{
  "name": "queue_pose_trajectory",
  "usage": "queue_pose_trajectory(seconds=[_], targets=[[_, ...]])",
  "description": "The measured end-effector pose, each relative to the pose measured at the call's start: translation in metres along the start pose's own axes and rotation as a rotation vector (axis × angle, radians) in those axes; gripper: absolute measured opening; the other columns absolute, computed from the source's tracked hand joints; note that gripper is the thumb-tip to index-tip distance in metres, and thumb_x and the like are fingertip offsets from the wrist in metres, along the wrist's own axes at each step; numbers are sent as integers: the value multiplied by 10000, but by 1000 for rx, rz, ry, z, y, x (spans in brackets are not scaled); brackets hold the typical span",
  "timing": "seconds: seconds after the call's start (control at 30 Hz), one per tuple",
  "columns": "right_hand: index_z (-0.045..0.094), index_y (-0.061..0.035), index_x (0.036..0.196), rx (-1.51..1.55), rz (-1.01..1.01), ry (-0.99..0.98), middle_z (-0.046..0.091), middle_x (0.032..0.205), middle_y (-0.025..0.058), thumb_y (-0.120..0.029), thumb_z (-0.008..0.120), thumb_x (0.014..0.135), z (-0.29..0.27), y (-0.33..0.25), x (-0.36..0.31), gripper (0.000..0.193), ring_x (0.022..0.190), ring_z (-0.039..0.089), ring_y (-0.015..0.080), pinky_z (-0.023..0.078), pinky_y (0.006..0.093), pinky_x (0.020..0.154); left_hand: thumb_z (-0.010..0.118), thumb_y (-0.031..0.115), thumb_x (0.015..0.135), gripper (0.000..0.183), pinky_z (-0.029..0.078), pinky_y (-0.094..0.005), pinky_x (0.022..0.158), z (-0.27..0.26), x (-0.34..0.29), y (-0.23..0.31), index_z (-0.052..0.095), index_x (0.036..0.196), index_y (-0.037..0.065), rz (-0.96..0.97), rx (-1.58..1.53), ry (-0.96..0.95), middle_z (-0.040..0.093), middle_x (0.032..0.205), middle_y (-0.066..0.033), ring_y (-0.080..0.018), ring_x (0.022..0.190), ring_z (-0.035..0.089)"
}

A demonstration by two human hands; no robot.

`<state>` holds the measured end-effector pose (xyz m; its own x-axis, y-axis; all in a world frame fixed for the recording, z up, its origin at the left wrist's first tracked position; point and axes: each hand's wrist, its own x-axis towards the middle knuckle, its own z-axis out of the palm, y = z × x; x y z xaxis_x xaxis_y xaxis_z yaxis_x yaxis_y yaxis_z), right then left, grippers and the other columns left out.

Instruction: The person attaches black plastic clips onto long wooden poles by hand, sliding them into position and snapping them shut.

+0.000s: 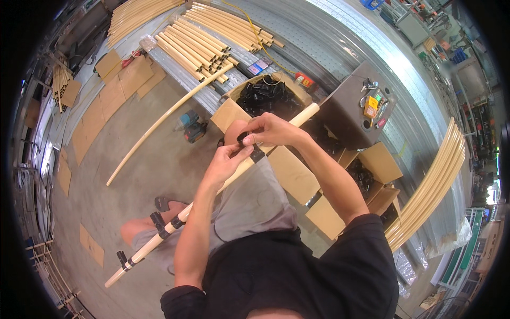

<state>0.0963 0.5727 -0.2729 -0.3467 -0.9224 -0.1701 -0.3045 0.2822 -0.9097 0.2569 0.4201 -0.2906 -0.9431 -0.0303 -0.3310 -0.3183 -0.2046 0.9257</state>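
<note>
A long cream pipe (239, 173) lies slantwise across my lap, from the lower left up to the right. Black pipe fittings (159, 222) sit on its lower part, with another (124, 259) nearer the end. My left hand (226, 164) and my right hand (270, 131) meet over the pipe above my knee. Their fingers close from both sides on a black pipe joint (242, 137) with a round opening. The lower part of that joint, at the pipe, is partly covered by my fingers.
Ahead stands an open cardboard box (268, 94) of black fittings; another box (366, 178) is at the right. Cream pipes (194, 45) lie stacked on metal at the back, more (430, 186) at right. A cordless drill (192, 127) rests on the floor beside a loose pipe (154, 130).
</note>
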Motion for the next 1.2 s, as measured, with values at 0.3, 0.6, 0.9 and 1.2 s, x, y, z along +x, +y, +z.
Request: queue_pose_trajectory(seconds=[0.3,0.6,0.9,1.2], targets=[[700,51,1021,-79,-49,239,688,892,116,-283,677,973,9,-12,-1,338,793,605,154,494,314,702,710,344,956,370,464,-231,641,-4,17,-1,773,985,-20,17,117,146,696,766,-4,-40,691,577],[681,-2,1050,-215,-48,804,706,840,112,-46,751,863,84,-24,-25,205,720,680,183,528,298,636,770,397,883,460,403,-308,560,-24,32,1,742,787,-52,237,260,401,572,586,-35,-59,613,449],[578,6,993,-626,14,735,654,844,204,-152,608,965,97,-20,-1,164,807,654,408,527,488,674,798,371,851,460,396,-343,550,-19,40,-18,713,727,-63,347,198,465,583,580,-84,-96,581,471],[535,10,975,-650,88,674,637,851,228,-194,514,1010,98,-3,-8,208,820,634,442,496,532,687,790,373,855,443,428,-339,573,-12,39,-25,722,762,-55,278,377,486,625,616,-112,-118,583,536]])
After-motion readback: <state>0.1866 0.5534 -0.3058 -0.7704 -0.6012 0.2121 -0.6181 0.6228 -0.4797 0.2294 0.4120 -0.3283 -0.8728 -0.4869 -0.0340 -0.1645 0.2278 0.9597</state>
